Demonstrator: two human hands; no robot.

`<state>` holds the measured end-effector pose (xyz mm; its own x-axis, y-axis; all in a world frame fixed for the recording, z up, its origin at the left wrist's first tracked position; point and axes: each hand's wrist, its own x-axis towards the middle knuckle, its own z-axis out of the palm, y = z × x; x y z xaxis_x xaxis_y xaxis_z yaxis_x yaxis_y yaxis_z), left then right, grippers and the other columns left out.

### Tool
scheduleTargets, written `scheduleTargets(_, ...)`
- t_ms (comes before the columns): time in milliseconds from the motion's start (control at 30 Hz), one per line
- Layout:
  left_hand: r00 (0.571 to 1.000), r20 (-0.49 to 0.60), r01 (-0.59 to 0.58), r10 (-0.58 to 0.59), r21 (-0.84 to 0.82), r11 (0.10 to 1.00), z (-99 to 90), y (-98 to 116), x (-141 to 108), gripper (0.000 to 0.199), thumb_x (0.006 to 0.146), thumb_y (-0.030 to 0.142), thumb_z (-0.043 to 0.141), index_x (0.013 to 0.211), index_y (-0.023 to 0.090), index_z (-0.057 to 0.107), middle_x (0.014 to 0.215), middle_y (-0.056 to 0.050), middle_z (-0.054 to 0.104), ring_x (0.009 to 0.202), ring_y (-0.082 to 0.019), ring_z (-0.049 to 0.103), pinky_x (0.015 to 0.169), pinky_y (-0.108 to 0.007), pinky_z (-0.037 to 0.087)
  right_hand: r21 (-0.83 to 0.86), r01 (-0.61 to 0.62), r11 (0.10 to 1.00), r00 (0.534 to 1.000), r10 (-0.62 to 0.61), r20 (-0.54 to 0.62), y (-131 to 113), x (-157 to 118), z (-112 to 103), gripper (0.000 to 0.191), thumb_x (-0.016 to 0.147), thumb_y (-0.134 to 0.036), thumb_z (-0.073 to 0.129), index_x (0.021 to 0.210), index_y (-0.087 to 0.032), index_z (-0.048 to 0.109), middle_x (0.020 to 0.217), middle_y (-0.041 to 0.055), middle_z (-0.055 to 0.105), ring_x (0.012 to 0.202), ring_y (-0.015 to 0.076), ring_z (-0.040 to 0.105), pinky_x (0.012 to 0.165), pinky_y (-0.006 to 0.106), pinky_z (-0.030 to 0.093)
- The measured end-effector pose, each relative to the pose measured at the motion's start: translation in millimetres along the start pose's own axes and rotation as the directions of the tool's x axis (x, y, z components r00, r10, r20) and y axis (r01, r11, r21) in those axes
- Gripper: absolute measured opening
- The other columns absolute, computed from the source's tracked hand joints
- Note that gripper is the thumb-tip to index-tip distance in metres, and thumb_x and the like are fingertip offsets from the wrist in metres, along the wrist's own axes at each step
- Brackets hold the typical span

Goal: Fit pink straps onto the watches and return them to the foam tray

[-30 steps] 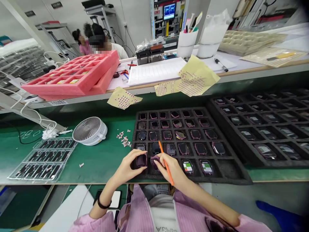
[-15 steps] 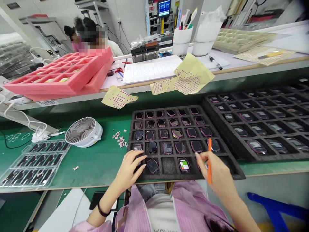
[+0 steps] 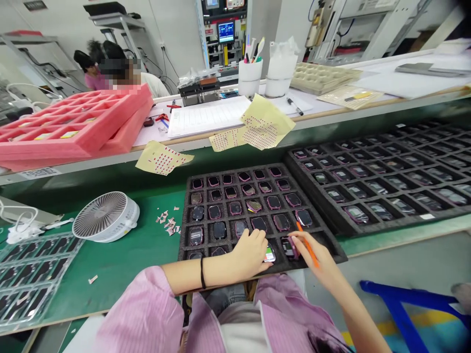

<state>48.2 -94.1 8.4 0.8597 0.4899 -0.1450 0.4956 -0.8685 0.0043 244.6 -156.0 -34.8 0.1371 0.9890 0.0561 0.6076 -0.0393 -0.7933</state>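
A black foam tray [image 3: 312, 245] with rows of compartments lies before me, holding purple-framed smartwatch bodies [image 3: 281, 222]. My left hand [image 3: 249, 252] reaches across the tray's front row, fingers curled around a watch with a green-and-white face [image 3: 270, 253]; its fingers hide part of that watch. In my right hand [image 3: 312, 252] is a slim orange stick [image 3: 308, 245], slanting between thumb and fingers. The fingertips of that same hand touch the edge of a dark purple-framed watch [image 3: 288, 248] in the adjacent front compartment.
A second foam tray [image 3: 333, 223] of watches adjoins on the right. To the left are a white fan [image 3: 106, 215], small paper-like scraps [image 3: 170, 226] and a clear plastic tray [image 3: 40, 279] of dark parts. Dotted yellow sheets [image 3: 267, 122] hang from the shelf edge; pink foam trays [image 3: 81, 127] sit above.
My left hand has moved right, from the tray's left side to the watch with the green-and-white face. My right hand stays near the front right with the orange stick, now more tilted. The view has shifted right.
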Motion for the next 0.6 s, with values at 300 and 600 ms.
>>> scheduleTargets(300,1.0,0.011,-0.011,0.015,-0.303,0.953,3.6,-20,13,0.048,0.064,0.038,0.076,0.102,0.012,0.06,0.109,-0.013,0.058,0.1,-0.028,0.055,0.08,-0.036,0.048,0.035,-0.012,0.999,0.984,0.005,0.181,-19,4,-3,0.033,0.089,-0.05,0.045,0.098,-0.021,0.057,0.075,0.0048,0.067,0.067,0.0204,0.064,0.068,0.031,0.052)
scheduleTargets(600,0.977,0.097,0.087,-0.188,-0.994,-0.061,8.2,-59,14,0.054,0.055,0.034,0.084,0.091,0.017,0.048,0.09,-0.006,0.065,0.071,-0.017,0.065,0.057,-0.025,0.046,0.139,-0.018,0.99,0.984,-0.007,0.179,-1,4,-13,0.044,0.089,-0.056,0.045,0.103,-0.019,0.064,0.093,0.009,0.071,0.079,0.0207,0.066,0.073,0.031,0.052)
